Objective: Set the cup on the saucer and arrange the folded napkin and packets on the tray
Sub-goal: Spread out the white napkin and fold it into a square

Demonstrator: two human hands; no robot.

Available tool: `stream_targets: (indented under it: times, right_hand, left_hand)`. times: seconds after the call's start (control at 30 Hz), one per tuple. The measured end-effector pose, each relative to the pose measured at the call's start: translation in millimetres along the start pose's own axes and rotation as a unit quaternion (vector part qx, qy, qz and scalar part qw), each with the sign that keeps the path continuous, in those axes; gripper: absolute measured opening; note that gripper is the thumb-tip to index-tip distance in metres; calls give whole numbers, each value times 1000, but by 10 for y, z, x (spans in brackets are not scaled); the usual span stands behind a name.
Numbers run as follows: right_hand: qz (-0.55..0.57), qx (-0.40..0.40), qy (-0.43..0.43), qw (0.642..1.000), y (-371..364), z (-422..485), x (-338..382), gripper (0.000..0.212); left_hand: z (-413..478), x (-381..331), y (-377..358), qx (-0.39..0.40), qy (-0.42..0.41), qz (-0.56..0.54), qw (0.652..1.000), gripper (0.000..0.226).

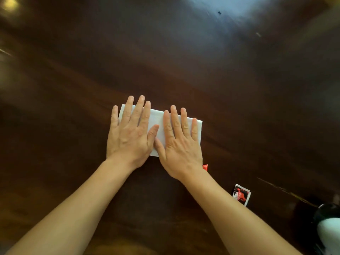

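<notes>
Both hands lie flat with fingers spread, the left hand (128,133) and right hand (179,142) side by side, pressing a white folded paper napkin (158,122) onto the dark brown wooden counter (184,61). A small red packet (205,167) peeks out just beside the right wrist. A black, red and white packet (241,195) lies farther right of that arm.

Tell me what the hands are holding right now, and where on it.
Nothing is gripped. Both hands lie flat, fingers spread, pressing the white napkin onto the table: left hand on its left part, right hand on its right part.
</notes>
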State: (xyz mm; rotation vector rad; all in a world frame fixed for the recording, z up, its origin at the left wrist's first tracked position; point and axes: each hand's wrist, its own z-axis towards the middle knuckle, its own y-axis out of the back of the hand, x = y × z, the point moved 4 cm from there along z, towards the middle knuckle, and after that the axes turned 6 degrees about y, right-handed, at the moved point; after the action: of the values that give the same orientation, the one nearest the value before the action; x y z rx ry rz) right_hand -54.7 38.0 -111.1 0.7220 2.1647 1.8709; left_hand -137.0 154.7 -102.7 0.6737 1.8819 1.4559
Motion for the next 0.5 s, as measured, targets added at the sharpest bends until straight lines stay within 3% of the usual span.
stream_targets:
  times: [0.13, 0.23, 0.3, 0.33, 0.4, 0.5]
  right_hand:
    - [4, 46, -22, 999, 184, -59, -344, 78]
    - [70, -39, -127, 989, 444, -257, -558, 79]
    - [161, -127, -218, 954, 599, -412, -695, 59]
    - [225, -130, -266, 928, 611, -463, -754, 44]
    - [339, -81, -336, 875, 562, -482, -793, 20]
    - [371, -41, -330, 867, 510, -401, -752, 19]
  left_hand:
    - [-50, -44, 104, -2, 25, -48, 999, 69]
    - [-145, 119, 306, -80, 101, -217, 968, 62]
    - [-233, 313, 386, -115, 192, -285, 932, 52]
    - [-269, 390, 395, -99, 235, -303, 918, 46]
    - [-296, 488, 380, -54, 287, -312, 904, 35]
    - [-254, 520, 339, -16, 321, -316, 893, 35]
